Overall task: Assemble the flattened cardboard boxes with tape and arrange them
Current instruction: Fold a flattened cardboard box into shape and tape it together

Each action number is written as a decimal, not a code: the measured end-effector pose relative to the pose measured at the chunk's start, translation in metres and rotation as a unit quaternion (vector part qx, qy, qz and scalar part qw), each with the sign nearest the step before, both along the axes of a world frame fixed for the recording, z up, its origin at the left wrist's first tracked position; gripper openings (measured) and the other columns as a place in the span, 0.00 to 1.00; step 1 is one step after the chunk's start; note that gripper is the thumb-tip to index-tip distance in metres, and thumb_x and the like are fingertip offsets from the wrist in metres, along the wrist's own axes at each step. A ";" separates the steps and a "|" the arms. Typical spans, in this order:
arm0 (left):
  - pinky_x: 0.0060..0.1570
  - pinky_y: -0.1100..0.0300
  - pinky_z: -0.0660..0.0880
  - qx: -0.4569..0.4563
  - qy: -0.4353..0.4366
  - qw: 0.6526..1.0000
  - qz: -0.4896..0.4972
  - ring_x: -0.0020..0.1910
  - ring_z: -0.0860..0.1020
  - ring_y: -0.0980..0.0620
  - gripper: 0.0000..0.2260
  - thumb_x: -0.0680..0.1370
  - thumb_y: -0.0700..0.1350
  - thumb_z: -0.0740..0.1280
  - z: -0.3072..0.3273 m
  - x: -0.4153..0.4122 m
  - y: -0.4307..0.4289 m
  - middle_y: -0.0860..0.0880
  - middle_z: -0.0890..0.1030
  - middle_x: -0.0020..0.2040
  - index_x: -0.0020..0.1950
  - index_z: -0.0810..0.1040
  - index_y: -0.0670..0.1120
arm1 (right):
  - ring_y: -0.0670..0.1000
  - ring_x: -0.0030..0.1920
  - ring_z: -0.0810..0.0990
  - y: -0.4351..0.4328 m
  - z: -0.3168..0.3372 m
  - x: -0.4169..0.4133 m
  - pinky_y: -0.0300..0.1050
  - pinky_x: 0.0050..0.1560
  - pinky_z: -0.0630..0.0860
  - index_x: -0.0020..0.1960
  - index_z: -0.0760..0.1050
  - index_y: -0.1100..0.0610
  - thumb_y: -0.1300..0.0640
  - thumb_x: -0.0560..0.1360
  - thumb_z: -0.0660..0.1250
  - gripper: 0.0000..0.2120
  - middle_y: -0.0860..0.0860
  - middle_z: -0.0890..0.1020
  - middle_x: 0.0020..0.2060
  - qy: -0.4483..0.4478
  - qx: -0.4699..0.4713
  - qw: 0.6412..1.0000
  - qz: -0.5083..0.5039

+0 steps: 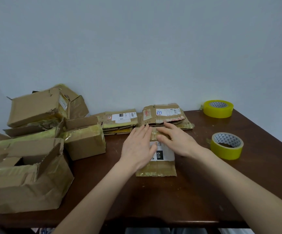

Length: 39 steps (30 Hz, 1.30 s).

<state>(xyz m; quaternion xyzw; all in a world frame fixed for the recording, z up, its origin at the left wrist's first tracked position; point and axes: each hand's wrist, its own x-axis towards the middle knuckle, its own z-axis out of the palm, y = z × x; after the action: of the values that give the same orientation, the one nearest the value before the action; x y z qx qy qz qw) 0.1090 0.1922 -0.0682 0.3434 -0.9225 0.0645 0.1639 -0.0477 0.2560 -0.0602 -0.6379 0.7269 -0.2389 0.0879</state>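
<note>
Flat box (156,169) lies on the table (153,200). The left hand (137,147) and right hand (175,141) press on it flat, fingers straight, gripping nothing, and hide its far half and part of its label. Beyond it sit a left stack (120,120) and a right stack (163,115) of flattened boxes, lower layers hard to tell apart; right of it a near tape roll (226,146) and a far tape roll (218,108); left of it the built boxes (84,142), the nearest cut off by the frame edge.

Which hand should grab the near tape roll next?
Right, likely. The right hand sits closer to the near tape roll, nothing between them; the left hand rests flat on the flattened box and could pin it.
</note>
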 end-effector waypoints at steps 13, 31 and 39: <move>0.75 0.60 0.44 -0.007 -0.024 0.999 -0.040 0.77 0.51 0.55 0.27 0.81 0.55 0.55 0.000 0.010 -0.007 0.50 0.54 0.78 0.78 0.53 0.47 | 0.50 0.78 0.52 0.003 0.010 0.024 0.49 0.74 0.56 0.78 0.55 0.53 0.46 0.82 0.54 0.26 0.49 0.59 0.77 0.203 0.036 0.978 0.024; 0.75 0.55 0.52 0.012 -0.016 1.000 0.006 0.75 0.58 0.52 0.25 0.79 0.49 0.58 0.008 -0.006 0.005 0.49 0.60 0.77 0.76 0.59 0.48 | 0.57 0.71 0.63 0.064 -0.018 -0.045 0.51 0.68 0.65 0.75 0.57 0.57 0.55 0.77 0.64 0.30 0.56 0.64 0.71 0.067 0.053 0.945 -0.316; 0.73 0.58 0.52 0.070 0.023 0.997 -0.037 0.77 0.52 0.55 0.25 0.79 0.52 0.62 0.006 0.012 -0.004 0.53 0.57 0.77 0.75 0.61 0.52 | 0.56 0.65 0.74 0.073 0.006 -0.055 0.50 0.64 0.69 0.72 0.69 0.50 0.55 0.80 0.59 0.20 0.53 0.77 0.65 0.019 -0.054 0.964 -0.259</move>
<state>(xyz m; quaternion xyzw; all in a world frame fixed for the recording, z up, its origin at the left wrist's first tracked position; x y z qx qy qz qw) 0.1208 0.1879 -0.0618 0.3214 -0.9326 -0.0141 0.1634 -0.1028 0.3288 -0.0539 -0.4364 0.8548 -0.2797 -0.0254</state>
